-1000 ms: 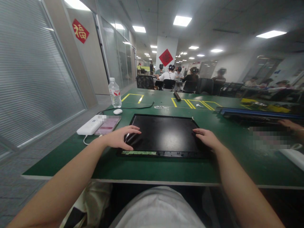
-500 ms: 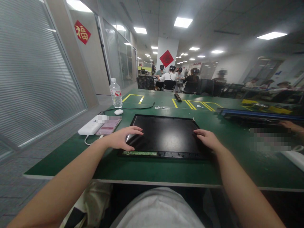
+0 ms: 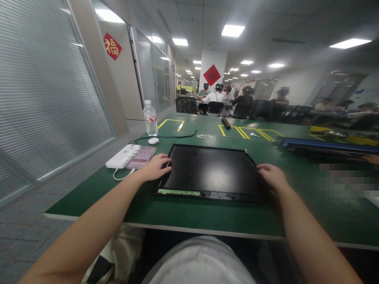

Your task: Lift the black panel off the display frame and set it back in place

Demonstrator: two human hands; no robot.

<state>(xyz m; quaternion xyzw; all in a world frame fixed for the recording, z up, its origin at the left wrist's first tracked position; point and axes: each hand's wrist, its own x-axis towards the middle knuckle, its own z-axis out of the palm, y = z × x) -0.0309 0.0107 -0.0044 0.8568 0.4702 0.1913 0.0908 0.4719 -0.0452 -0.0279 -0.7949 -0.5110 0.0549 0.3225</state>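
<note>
Flat on the green table lies a black LCD screen panel (image 3: 213,169) in a thin black frame. A strip of green circuit board (image 3: 179,192) runs along the left part of its near edge. My left hand (image 3: 155,167) grips the panel's left edge, thumb and fingers at the rim. At the opposite side, my right hand (image 3: 274,177) has closed about the right edge, its lower fingers hidden from view.
Left of the panel are a white power bank (image 3: 121,156) with a cable, a phone (image 3: 142,157), a white oval case (image 3: 153,141) and a water bottle (image 3: 150,119). A long dark bar (image 3: 325,146) lies to the right, near another person's hand (image 3: 371,158).
Both hands have moved outward from over the screen's surface to its left and right edges. The whole view has shifted slightly; the panel still lies on the table.
</note>
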